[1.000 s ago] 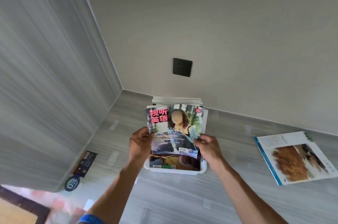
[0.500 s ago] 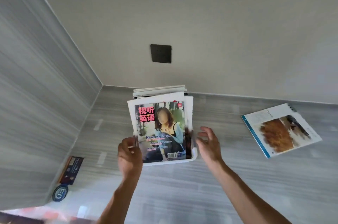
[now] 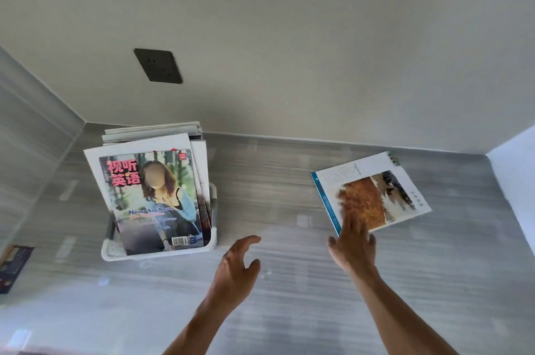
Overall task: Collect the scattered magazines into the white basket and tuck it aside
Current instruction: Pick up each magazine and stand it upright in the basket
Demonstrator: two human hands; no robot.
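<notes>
The white basket (image 3: 162, 254) stands on the grey counter near the left corner, holding several magazines upright. The front one is a magazine with pink characters on its cover (image 3: 150, 198). A blue-spined magazine (image 3: 373, 189) with a brown picture lies flat on the counter to the right. My right hand (image 3: 351, 241) reaches over its near-left corner with straight fingers, touching or just above the cover. My left hand (image 3: 237, 265) hovers over the counter right of the basket, fingers loosely curved, holding nothing.
A dark wall socket (image 3: 158, 65) sits on the back wall above the basket. A dark card (image 3: 13, 265) lies at the counter's far left edge. A white side wall (image 3: 515, 181) bounds the counter on the right.
Both hands let go of the pink-lettered magazine, which now stands in the basket. They moved right; the right hand has reached the blue-spined magazine. The view swung right.
</notes>
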